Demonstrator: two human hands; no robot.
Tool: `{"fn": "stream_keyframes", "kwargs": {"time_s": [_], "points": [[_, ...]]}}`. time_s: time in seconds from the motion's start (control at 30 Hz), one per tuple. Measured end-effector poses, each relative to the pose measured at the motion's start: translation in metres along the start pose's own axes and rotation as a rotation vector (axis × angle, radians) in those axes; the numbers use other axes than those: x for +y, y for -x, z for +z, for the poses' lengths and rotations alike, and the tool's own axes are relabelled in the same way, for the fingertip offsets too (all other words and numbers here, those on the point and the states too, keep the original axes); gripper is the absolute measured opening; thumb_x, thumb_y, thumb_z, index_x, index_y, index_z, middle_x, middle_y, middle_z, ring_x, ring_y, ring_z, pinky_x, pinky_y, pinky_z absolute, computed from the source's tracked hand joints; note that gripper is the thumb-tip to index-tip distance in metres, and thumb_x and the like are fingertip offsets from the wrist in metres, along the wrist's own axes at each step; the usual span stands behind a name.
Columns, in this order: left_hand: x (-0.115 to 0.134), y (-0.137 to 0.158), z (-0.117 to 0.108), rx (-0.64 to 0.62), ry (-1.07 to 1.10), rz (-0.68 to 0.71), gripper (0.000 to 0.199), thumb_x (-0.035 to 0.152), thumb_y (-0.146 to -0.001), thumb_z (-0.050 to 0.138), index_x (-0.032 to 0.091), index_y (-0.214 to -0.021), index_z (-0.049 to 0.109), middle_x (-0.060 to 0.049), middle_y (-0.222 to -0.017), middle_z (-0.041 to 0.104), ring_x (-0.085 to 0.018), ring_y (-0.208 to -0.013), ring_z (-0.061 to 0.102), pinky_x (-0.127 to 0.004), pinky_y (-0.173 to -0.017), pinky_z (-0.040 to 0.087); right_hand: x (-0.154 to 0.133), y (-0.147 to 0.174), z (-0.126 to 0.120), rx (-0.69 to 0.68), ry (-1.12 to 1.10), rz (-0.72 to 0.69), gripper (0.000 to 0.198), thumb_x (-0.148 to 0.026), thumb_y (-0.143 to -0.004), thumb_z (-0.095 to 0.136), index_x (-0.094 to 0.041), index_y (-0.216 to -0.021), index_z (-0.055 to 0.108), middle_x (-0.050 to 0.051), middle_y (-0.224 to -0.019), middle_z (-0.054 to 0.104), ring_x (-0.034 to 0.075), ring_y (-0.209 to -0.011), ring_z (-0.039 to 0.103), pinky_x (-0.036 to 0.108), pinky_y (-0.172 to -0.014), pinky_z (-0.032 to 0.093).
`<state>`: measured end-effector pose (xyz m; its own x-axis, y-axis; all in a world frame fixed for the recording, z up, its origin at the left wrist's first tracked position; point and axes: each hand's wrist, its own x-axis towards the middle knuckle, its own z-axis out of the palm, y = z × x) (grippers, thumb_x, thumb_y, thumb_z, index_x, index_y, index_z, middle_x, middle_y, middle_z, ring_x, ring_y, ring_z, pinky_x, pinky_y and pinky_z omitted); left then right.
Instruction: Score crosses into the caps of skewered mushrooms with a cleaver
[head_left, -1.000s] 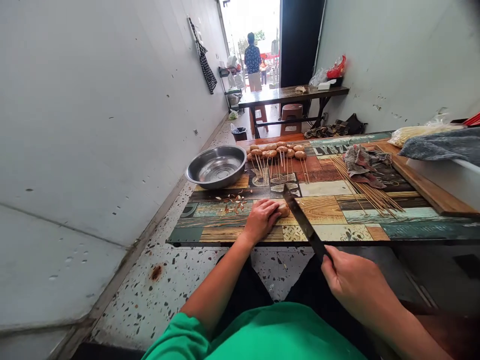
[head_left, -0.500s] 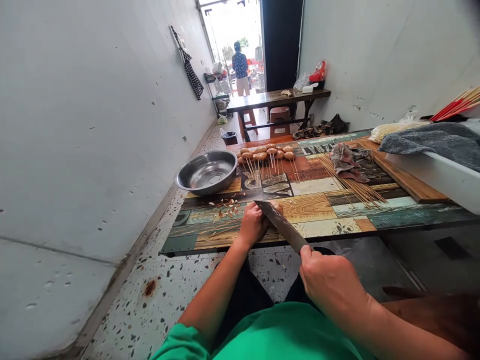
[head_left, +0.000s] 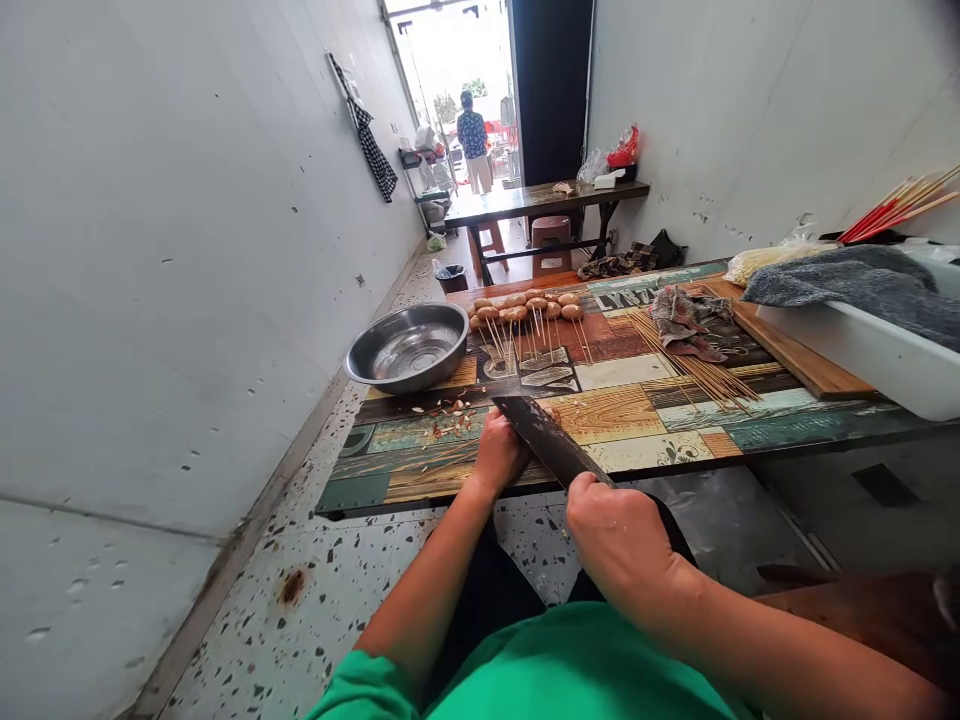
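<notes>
My right hand (head_left: 619, 525) is closed round the handle of a wide-bladed kitchen knife (head_left: 551, 440). The blade slants up and left across the near edge of the table, its tip over my left hand (head_left: 499, 450). My left hand's fingers are curled at the table edge, with the blade covering most of what they hold. A small brownish bit shows just past the blade. Small brown and white scraps (head_left: 454, 415) lie left of the hands. Farther back, several brown sausages (head_left: 514, 313) on sticks lie in a bunch.
A steel basin (head_left: 409, 350) stands at the table's left. On the right lie loose bamboo skewers (head_left: 697, 365), a crumpled rag (head_left: 679, 320), a wooden board (head_left: 810, 350) and a white tub (head_left: 900, 360) under a grey towel (head_left: 847, 280). A person (head_left: 472, 140) stands by the doorway.
My right hand and the knife have moved left, and the blade shows more of its flat side. My left hand stays closed at the table edge. The view has shifted slightly.
</notes>
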<state>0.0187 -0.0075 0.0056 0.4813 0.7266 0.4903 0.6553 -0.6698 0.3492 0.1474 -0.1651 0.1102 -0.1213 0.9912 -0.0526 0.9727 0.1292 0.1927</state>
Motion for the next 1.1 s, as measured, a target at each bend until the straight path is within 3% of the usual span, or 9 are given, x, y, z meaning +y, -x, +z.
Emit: {"fn": "stream_keyframes", "kwargs": {"time_s": [0.2,0.33,0.53,0.6,0.67,0.8,1.0,1.1], "points": [[0.001,-0.001,-0.001,-0.042,-0.017,-0.036,0.019,0.015,-0.082,0.054,0.017,-0.085,0.072,-0.01,-0.093,0.071,-0.024,-0.093,0.061,-0.038,-0.089,0.047,-0.003,0.004,0.001,-0.025,-0.036,0.022,0.035,0.009,-0.077,0.044,0.005,-0.105,0.065,0.018,-0.067,0.07,0.024,-0.061,0.071,0.023,-0.045,0.049],[0.0,-0.001,-0.002,-0.023,0.019,-0.022,0.018,0.018,-0.085,0.054,0.018,-0.086,0.072,-0.01,-0.098,0.071,-0.024,-0.1,0.059,-0.039,-0.093,0.046,-0.005,-0.009,-0.015,-0.06,-0.166,0.038,0.027,0.008,-0.077,0.046,0.0,-0.091,0.067,0.019,-0.073,0.07,0.027,-0.067,0.072,0.025,-0.048,0.047],[0.004,0.001,-0.005,-0.001,0.02,0.011,0.021,0.03,-0.088,0.058,0.02,-0.103,0.068,-0.007,-0.107,0.07,-0.023,-0.107,0.056,-0.041,-0.098,0.041,0.037,-0.015,-0.035,-0.036,-0.239,0.042,0.019,-0.012,-0.086,0.048,-0.013,-0.085,0.067,0.013,-0.074,0.072,0.029,-0.071,0.071,0.029,-0.053,0.043],[0.007,0.001,-0.006,0.007,-0.01,0.007,0.026,0.036,-0.089,0.057,0.021,-0.108,0.066,-0.007,-0.111,0.069,-0.023,-0.109,0.055,-0.042,-0.101,0.037,0.059,-0.009,-0.028,0.019,-0.353,0.099,0.023,-0.017,-0.089,0.042,-0.016,-0.083,0.064,0.01,-0.073,0.072,0.025,-0.069,0.069,0.029,-0.054,0.041],[0.013,0.0,-0.005,0.011,-0.049,-0.031,0.028,0.04,-0.089,0.057,0.022,-0.109,0.066,-0.006,-0.11,0.069,-0.023,-0.109,0.055,-0.045,-0.104,0.031,0.078,-0.002,-0.015,0.045,-0.587,0.152,0.028,-0.02,-0.09,0.037,-0.019,-0.071,0.058,0.004,-0.059,0.067,0.02,-0.057,0.065,0.027,-0.053,0.039],[0.03,-0.011,-0.002,0.041,-0.129,-0.193,0.031,0.05,-0.082,0.064,0.023,-0.097,0.069,-0.005,-0.099,0.071,-0.025,-0.103,0.057,-0.052,-0.105,0.023,0.096,0.01,0.018,0.063,-1.0,0.253,0.035,-0.035,-0.089,0.032,-0.025,-0.058,0.044,-0.002,-0.039,0.054,0.017,-0.039,0.056,0.028,-0.049,0.04],[0.038,-0.041,-0.008,-0.113,-0.167,-0.387,0.022,0.04,-0.084,0.061,0.022,-0.08,0.073,-0.005,-0.087,0.072,-0.023,-0.088,0.062,-0.042,-0.09,0.037,0.107,0.024,0.047,0.022,-1.19,0.306,0.036,-0.043,-0.087,0.033,-0.026,-0.058,0.045,-0.002,-0.039,0.056,0.017,-0.039,0.057,0.029,-0.05,0.042],[0.034,-0.053,-0.013,-0.235,-0.244,-0.317,0.02,0.034,-0.085,0.059,0.02,-0.08,0.073,-0.007,-0.088,0.073,-0.023,-0.087,0.064,-0.036,-0.083,0.042,0.113,0.029,0.057,0.012,-1.232,0.313,0.037,-0.046,-0.088,0.033,-0.025,-0.061,0.047,-0.003,-0.041,0.056,0.017,-0.04,0.057,0.029,-0.05,0.042]]}}
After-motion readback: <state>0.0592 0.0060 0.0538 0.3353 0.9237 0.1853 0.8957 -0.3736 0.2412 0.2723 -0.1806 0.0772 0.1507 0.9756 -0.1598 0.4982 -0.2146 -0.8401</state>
